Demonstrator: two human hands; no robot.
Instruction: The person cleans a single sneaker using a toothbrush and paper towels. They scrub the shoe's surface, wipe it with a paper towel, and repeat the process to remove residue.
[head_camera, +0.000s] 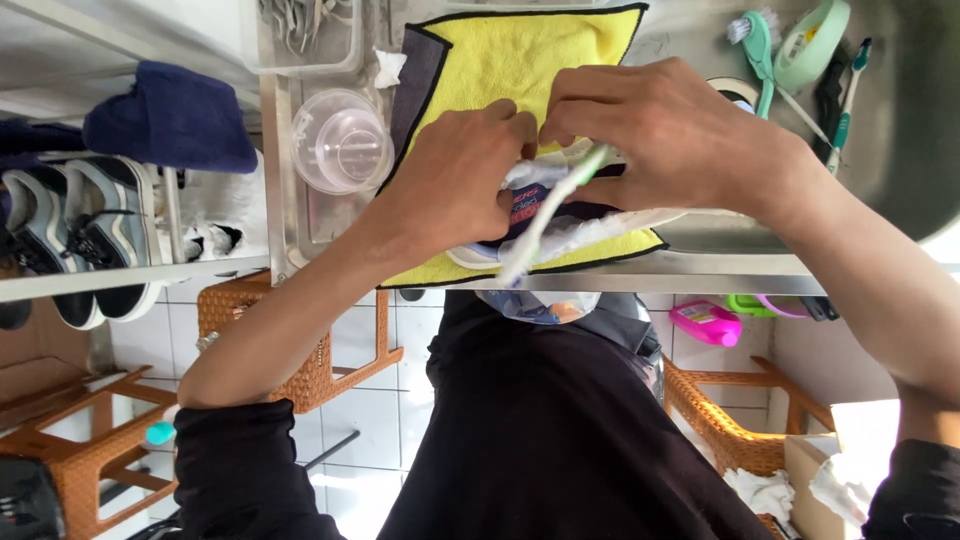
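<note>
Far left: shelf w/ grey-and-white sneakers (60, 235) and a dark blue cloth (175, 115) on top. Next over, a clear plastic lid (342, 140) sits on the metal surface (700, 268), just beside the yellow cloth (510, 55) w/ dark trim that's spread across the surface.

Centre: both hands work over a dark blue/white shoe (530, 215) lying on the yellow cloth near the surface's front edge. Left hand (455, 175) is curled, fingertips pressed into the shoe's opening, pinching white material there; can't tell if that's lining or paper. Right hand (665, 135) is cupped over the shoe from the other side, thumb and fingers closed on it, w/ a pale green toothbrush (555, 215) angled under the palm; exact grip on the handle is hidden.

Right: more toothbrushes (760, 45) and a green roll of tape (812, 42) by the sink basin (900, 130). Below, a pink bottle (705, 322).

Risks, as I judge: shoe sits close to the edge, so a hard push could slide cloth + shoe off. Loosely held brush could slip and drop to the floor.
</note>
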